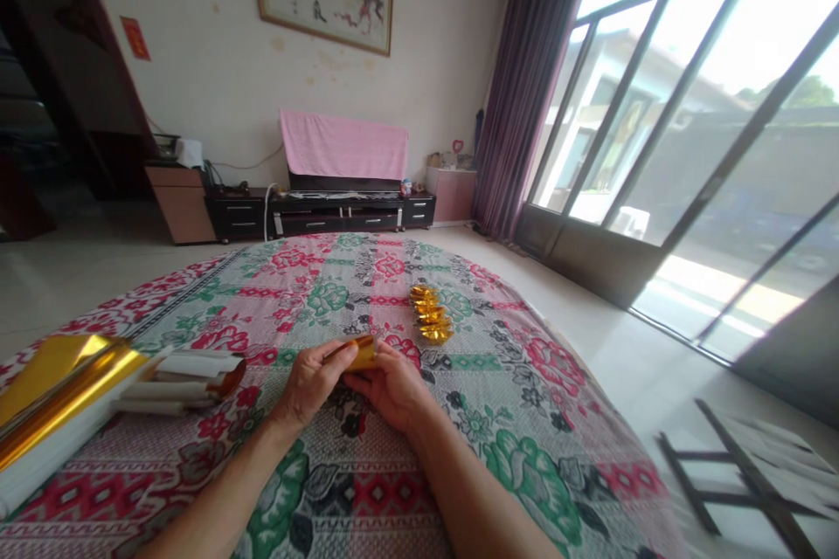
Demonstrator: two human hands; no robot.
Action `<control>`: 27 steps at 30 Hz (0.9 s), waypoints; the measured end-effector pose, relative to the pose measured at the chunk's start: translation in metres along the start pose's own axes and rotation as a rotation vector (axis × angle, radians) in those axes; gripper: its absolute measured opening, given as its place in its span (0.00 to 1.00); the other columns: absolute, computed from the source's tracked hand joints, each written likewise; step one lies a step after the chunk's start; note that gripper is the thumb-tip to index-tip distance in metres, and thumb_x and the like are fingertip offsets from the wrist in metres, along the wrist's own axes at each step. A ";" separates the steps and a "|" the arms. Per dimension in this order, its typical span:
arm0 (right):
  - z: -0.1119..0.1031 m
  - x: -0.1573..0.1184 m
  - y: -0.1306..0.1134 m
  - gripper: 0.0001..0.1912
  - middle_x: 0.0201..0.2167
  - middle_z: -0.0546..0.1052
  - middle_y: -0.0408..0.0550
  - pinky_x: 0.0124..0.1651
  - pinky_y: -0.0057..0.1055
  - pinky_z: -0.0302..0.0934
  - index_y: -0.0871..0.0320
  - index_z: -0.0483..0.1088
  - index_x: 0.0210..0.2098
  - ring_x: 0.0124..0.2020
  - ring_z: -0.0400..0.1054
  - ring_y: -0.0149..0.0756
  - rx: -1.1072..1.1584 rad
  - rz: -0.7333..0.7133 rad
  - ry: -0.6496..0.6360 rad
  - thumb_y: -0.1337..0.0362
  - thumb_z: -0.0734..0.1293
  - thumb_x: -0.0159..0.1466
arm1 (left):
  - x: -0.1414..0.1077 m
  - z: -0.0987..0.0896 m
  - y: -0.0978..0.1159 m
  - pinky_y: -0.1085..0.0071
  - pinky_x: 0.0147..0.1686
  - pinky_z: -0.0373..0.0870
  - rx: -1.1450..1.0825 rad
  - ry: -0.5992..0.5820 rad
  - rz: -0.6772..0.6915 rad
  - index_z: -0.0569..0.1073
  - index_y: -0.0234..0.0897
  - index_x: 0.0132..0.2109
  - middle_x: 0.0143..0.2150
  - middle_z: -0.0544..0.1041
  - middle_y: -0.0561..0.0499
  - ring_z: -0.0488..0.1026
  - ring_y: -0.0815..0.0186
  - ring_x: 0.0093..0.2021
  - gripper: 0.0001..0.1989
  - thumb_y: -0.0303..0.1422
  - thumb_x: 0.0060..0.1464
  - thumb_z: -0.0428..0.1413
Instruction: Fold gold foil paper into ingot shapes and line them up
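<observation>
A small piece of shiny gold foil paper (pixel 364 353) is held between both hands over the middle of the cloth-covered table. My left hand (pixel 315 380) pinches its left side, with the thumb on top. At its right edge, my right hand (pixel 393 380) grips with fingers closed. Part of the paper is hidden behind the fingers, so its full shape does not show. Just beyond my right hand, several folded gold foil pieces (pixel 431 314) lie in a row on the flowered cloth (pixel 328 297).
Gold foil sheets (pixel 72 384) and several white-backed paper rolls (pixel 180 380) lie on the table's left. A wooden stool or chair (pixel 740 463) stands on the floor at right. Beyond the table are a low black cabinet (pixel 341 218) and a pink cloth (pixel 344 144).
</observation>
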State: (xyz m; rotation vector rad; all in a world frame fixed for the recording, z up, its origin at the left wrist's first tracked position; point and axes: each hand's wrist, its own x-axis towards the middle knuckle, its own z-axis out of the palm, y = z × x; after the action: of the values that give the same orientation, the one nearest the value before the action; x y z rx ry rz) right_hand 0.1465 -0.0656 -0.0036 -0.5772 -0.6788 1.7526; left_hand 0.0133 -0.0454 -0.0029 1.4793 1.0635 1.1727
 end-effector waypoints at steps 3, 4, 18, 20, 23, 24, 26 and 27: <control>0.000 0.000 0.000 0.14 0.30 0.74 0.42 0.34 0.28 0.64 0.57 0.68 0.37 0.30 0.69 0.29 -0.010 -0.001 0.000 0.73 0.62 0.50 | 0.001 0.000 0.001 0.70 0.38 0.70 -0.006 0.011 0.014 0.77 0.33 0.43 0.35 0.79 0.48 0.74 0.61 0.36 0.20 0.41 0.47 0.56; 0.000 0.000 0.000 0.14 0.30 0.74 0.42 0.34 0.28 0.64 0.57 0.68 0.36 0.30 0.69 0.29 -0.013 -0.001 -0.002 0.73 0.62 0.50 | 0.001 0.000 0.001 0.70 0.37 0.70 -0.005 0.014 0.019 0.77 0.33 0.43 0.34 0.79 0.48 0.74 0.61 0.35 0.20 0.41 0.47 0.56; -0.001 0.003 0.001 0.14 0.31 0.75 0.42 0.34 0.28 0.64 0.57 0.68 0.37 0.31 0.69 0.30 -0.051 -0.015 -0.024 0.72 0.63 0.50 | 0.000 0.002 0.005 0.69 0.34 0.70 -0.017 0.031 0.025 0.77 0.32 0.39 0.31 0.78 0.49 0.74 0.61 0.33 0.19 0.42 0.45 0.55; -0.002 0.003 0.001 0.15 0.31 0.75 0.42 0.35 0.28 0.64 0.57 0.68 0.37 0.31 0.69 0.30 -0.052 -0.012 -0.025 0.72 0.63 0.50 | 0.000 0.002 0.005 0.69 0.33 0.70 -0.017 0.030 0.025 0.77 0.31 0.39 0.30 0.78 0.49 0.74 0.61 0.32 0.19 0.43 0.45 0.55; -0.003 0.004 0.002 0.14 0.32 0.74 0.42 0.35 0.28 0.64 0.57 0.67 0.38 0.31 0.69 0.30 -0.056 -0.012 -0.031 0.71 0.64 0.50 | 0.001 0.001 0.003 0.69 0.33 0.70 -0.021 0.021 0.038 0.77 0.31 0.39 0.30 0.78 0.49 0.74 0.61 0.32 0.19 0.43 0.46 0.55; -0.003 0.004 0.002 0.14 0.31 0.74 0.42 0.35 0.28 0.64 0.57 0.67 0.38 0.31 0.69 0.29 -0.057 -0.011 -0.036 0.71 0.63 0.50 | 0.001 0.001 0.002 0.69 0.33 0.70 -0.023 0.022 0.041 0.77 0.32 0.40 0.30 0.79 0.49 0.74 0.62 0.32 0.19 0.42 0.46 0.55; -0.003 0.004 0.002 0.14 0.31 0.74 0.41 0.35 0.28 0.63 0.57 0.68 0.37 0.30 0.69 0.29 -0.062 -0.014 -0.043 0.72 0.63 0.50 | 0.002 0.001 0.000 0.69 0.34 0.70 -0.028 0.029 0.044 0.77 0.32 0.41 0.30 0.79 0.50 0.74 0.62 0.32 0.19 0.42 0.46 0.56; -0.003 0.004 0.002 0.14 0.30 0.74 0.41 0.34 0.28 0.63 0.57 0.68 0.37 0.30 0.69 0.29 -0.065 -0.016 -0.045 0.72 0.62 0.51 | 0.002 0.000 -0.001 0.69 0.34 0.70 -0.031 0.031 0.043 0.77 0.32 0.41 0.30 0.79 0.50 0.74 0.62 0.32 0.19 0.42 0.45 0.56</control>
State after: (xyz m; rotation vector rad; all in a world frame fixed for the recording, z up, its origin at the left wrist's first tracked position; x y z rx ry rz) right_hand 0.1460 -0.0613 -0.0067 -0.5768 -0.7719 1.7378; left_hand 0.0139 -0.0431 -0.0035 1.4702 1.0345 1.2408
